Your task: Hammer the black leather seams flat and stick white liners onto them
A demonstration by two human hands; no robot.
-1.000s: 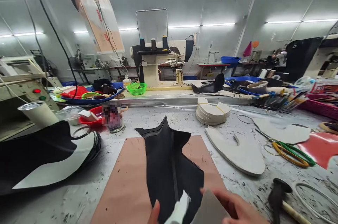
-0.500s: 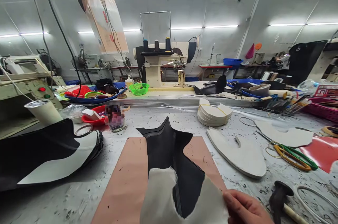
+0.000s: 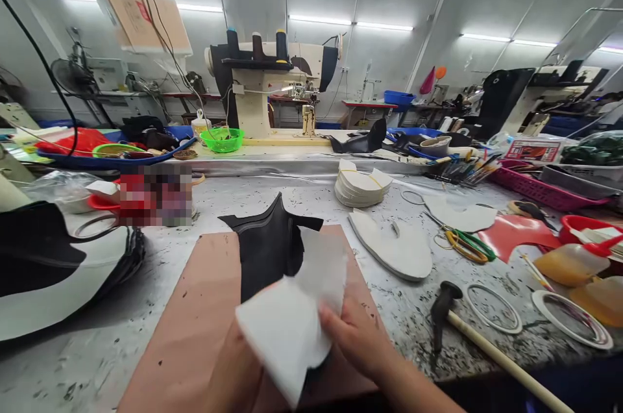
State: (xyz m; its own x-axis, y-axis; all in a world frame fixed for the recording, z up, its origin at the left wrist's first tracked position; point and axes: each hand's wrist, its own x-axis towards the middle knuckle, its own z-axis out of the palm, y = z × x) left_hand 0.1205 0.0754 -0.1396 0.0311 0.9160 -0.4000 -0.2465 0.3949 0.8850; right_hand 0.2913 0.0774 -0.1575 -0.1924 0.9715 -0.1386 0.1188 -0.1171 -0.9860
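A: Change over the last half second?

B: The white piece [image 3: 282, 328]. Half a second ago it spreads over the lower end of the black piece [image 3: 265, 257], only the right hand [image 3: 360, 338] visible on it. Now it is raised and tilted at lower centre of the frame, with the left hand [image 3: 236, 358] in view too.

A: Consequence for the work?

B: My reading: the piece is being handled between both hands, not settled in place. The black piece lies on the brown sheet [image 3: 180, 315], its pointed top at the centre of the frame, its lower end mostly hidden.

A: Anything else shifted?

B: The view itself. Everything sits further left, and more of the hammer [image 3: 491, 346] shows on the tabletop [image 3: 87, 367] at lower right.

A: Pose of the hands?

B: Right forearm enters from the bottom edge, right of centre, angled up and left; thumb and fingers pinch the white piece near its middle. Left hand comes up from below, behind the piece; its fingers are covered, so I cannot tell their state.

A: One piece or two?

B: Motion blur there. Probably one, bent, but a second layer is possible.
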